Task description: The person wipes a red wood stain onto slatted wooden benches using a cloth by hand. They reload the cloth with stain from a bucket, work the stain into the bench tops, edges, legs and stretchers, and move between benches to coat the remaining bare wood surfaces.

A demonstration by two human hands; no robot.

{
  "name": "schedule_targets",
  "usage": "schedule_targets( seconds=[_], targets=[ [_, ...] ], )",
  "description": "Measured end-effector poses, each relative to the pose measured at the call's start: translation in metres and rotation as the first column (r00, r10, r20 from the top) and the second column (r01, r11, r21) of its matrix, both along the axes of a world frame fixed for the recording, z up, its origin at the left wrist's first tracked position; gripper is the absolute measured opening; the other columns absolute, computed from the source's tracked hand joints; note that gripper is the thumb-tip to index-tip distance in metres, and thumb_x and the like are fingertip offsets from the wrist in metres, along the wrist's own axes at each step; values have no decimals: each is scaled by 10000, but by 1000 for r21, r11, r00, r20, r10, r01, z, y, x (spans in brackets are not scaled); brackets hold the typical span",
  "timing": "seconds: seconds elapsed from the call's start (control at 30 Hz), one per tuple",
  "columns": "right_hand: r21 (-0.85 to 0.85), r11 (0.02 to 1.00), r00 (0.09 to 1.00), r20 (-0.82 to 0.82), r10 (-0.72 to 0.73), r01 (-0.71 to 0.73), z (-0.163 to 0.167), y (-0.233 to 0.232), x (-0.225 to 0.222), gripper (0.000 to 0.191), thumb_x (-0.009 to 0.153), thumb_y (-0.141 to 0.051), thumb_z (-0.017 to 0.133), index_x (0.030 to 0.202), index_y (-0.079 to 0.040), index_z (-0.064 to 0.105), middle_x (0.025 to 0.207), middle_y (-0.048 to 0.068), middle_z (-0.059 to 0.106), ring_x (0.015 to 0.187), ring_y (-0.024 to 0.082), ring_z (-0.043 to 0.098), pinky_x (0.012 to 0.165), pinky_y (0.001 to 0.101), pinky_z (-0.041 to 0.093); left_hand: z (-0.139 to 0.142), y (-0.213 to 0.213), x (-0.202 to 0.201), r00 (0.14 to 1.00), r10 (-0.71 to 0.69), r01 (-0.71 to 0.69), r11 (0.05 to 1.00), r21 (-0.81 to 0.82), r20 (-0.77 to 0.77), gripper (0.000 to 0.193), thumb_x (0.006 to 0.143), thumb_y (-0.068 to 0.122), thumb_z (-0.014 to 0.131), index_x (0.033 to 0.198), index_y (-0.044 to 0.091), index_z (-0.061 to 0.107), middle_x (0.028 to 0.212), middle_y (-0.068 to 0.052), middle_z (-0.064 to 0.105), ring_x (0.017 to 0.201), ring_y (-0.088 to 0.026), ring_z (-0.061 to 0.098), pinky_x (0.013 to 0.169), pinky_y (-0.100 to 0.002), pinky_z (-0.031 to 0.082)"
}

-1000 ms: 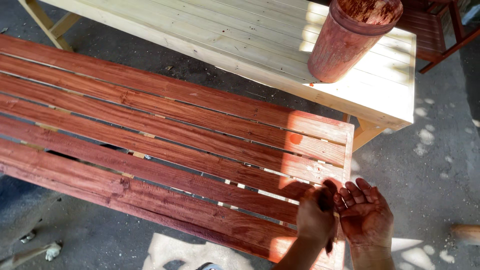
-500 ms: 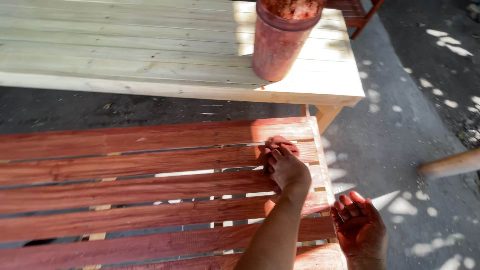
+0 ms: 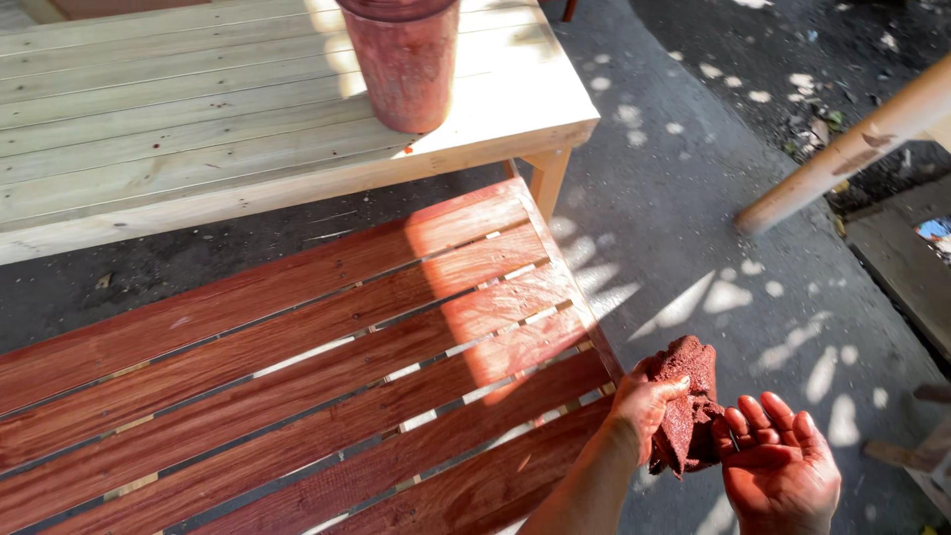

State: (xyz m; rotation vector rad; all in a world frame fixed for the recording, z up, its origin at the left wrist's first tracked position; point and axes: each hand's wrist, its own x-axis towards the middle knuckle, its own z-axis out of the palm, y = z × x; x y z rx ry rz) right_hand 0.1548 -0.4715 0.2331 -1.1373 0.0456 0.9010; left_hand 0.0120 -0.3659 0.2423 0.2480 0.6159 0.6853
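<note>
Your left hand (image 3: 644, 404) has come off the red-stained slatted bench (image 3: 297, 376), where it was rubbing half a second ago, and now grips the stain-soaked rag (image 3: 686, 401) just past the bench's end. Your right hand (image 3: 778, 466) lies open, palm up, touching the rag. The stain container (image 3: 406, 61) on the unstained table (image 3: 178, 129) is cut off at the top.

No labels, signs or screens in view. Only package-like item: stained reddish cylindrical container (image 3: 406, 64) standing on the unstained wooden table (image 3: 149, 139), near its corner.
</note>
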Motion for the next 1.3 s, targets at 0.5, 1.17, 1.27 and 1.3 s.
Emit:
schedule_targets(
  seconds=[0.5,1.17,1.27,1.3],
  targets=[
    [-122,969,969,-97,-229,217,-104,-212,-62,395,1097,-391,405,1193,-78,626,1108,112,671,1010,295,613,950,487,472,-130,-209,-74,965,237,-262,884,-386,-114,362,980,99,484,1329,109,579,1281,-171,612,1057,-317,644,904,-484,578],
    [67,981,977,95,-189,183,-275,-154,-64,389,1082,-370,426,1187,-60,637,1063,128,702,926,276,646,874,456,502,-254,-126,-35,750,662,-644,732,222,-6,358,913,143,585,1263,67,582,1191,-86,668,989,-227,651,797,-394,541],
    [109,982,973,154,-169,154,-290,-148,-66,377,1086,-367,427,1177,-71,643,1059,112,700,920,254,653,867,440,506,-265,-125,-38,785,616,-616,766,181,66,356,915,133,579,1266,74,585,1204,-89,666,1006,-232,655,823,-394,545],
    [109,982,973,155,-171,155,-295,-146,-71,373,1083,-364,428,1170,-72,644,1057,111,700,911,251,655,862,438,509,-265,-126,-40,800,593,-599,783,169,89,355,916,130,576,1267,76,586,1208,-90,666,1012,-234,657,832,-394,546]
  ],
)
